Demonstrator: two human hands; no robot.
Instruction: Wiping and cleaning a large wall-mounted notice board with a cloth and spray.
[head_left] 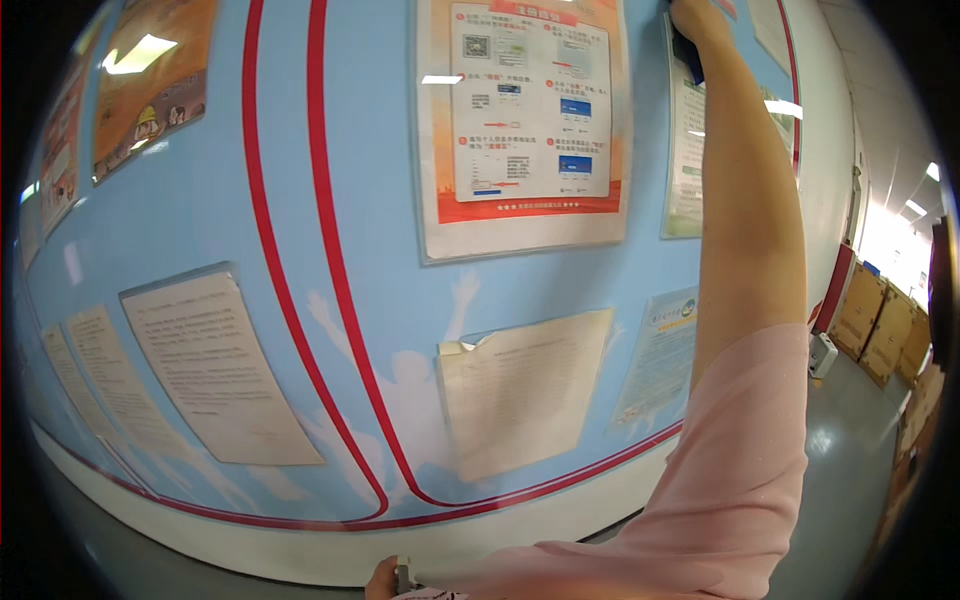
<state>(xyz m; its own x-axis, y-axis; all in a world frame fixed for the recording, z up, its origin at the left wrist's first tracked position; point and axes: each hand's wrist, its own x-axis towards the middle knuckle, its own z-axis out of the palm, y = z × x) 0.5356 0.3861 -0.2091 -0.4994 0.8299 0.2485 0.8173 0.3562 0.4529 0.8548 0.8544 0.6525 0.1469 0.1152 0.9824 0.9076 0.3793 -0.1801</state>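
Note:
My right arm, in a pink short sleeve, stretches up along the right side. At the top edge, my right hand (700, 22) is closed on a dark blue thing (687, 58), held against the board over a greenish sheet (684, 165). The picture's edge cuts off part of that hand, and the thing's kind does not show. Low in the middle, my left hand (381, 580) is closed around a small grey-white object (403, 574), mostly out of view. Beside the right arm hangs a framed orange-and-white poster (525, 238).
The light blue wall board (370, 235) has red border lines and several sheets, including a pale page (525, 400) with a curled corner and a typed page (225, 370). An orange poster (150, 90) hangs upper left. Brown boxes (880, 325) stand on the grey floor (850, 430) at right.

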